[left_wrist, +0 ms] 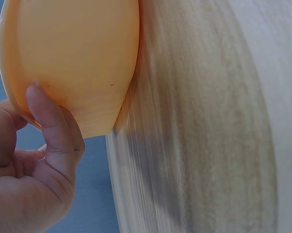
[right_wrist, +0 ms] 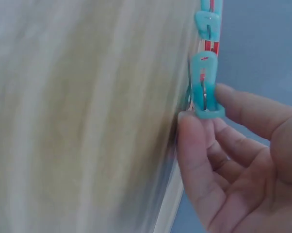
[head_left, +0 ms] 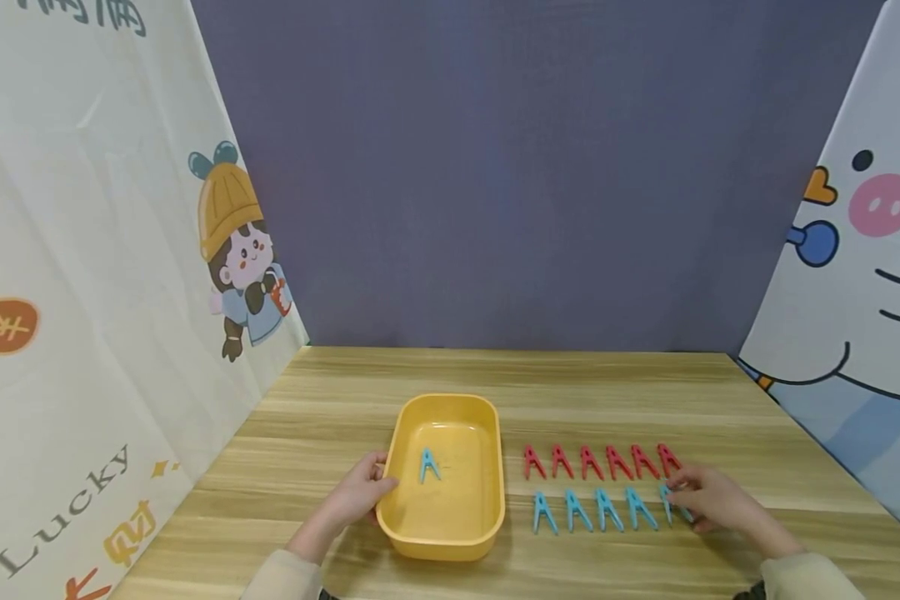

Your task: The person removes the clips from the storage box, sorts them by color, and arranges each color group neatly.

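A yellow plastic basin stands on the table, and one light-blue clothespin lies inside it. My left hand grips the basin's left rim; in the left wrist view its fingers press against the outer wall. To the right of the basin is a row of several blue clothespins. At that row's right end my right hand pinches the last blue clothespin, with thumb and fingertips at its near end. Just behind runs a row of several red clothespins.
The wooden-topped table ends at a dark grey-blue backdrop. Printed cloths flank it: one with a cartoon child on the left, one with a pink-snouted cartoon figure on the right.
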`<state>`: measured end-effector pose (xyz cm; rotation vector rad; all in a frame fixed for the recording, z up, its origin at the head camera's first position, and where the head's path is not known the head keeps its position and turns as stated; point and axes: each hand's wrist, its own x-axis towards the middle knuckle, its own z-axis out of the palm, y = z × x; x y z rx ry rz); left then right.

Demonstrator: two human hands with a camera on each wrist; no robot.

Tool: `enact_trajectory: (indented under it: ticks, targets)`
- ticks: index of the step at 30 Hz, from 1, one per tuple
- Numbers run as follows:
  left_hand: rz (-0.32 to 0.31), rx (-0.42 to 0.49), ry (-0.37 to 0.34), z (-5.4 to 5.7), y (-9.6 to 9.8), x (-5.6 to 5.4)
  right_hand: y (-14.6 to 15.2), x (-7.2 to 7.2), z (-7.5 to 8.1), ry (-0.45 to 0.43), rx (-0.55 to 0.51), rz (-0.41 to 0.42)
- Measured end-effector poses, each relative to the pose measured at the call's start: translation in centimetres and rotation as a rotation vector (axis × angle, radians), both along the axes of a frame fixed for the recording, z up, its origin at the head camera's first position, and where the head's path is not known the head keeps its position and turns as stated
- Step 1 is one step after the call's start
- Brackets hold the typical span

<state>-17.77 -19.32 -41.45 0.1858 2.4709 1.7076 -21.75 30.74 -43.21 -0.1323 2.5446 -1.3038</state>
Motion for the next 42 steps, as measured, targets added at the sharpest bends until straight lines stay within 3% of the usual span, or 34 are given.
enact_trajectory:
  ticks: [9, 18, 27, 35, 42]
  targets:
    - [0.0, -0.006, 0.012, 0.1, 0.1, 0.1, -0.9, 0.2, 0.5, -0.032, 0.091, -0.052]
    - [-0.001, -0.001, 0.016, 0.0, 0.1, 0.1, -0.4, 0.0, 0.3, -0.054, 0.051, -0.056]
    - [0.008, -0.001, 0.016, -0.1, 0.1, -0.1, -0.1, -0.1, 1.5, 0.079, -0.026, 0.096]
    - [0.016, 0.001, 0.008, 0.0, 0.1, 0.0, -2.1, 0.3, 3.8, 0.142, 0.004, 0.037]
    - [0.006, -0.004, 0.018, 0.1, 0.1, 0.1, -3.9, 0.4, 5.0, 0.208, -0.008, 0.056]
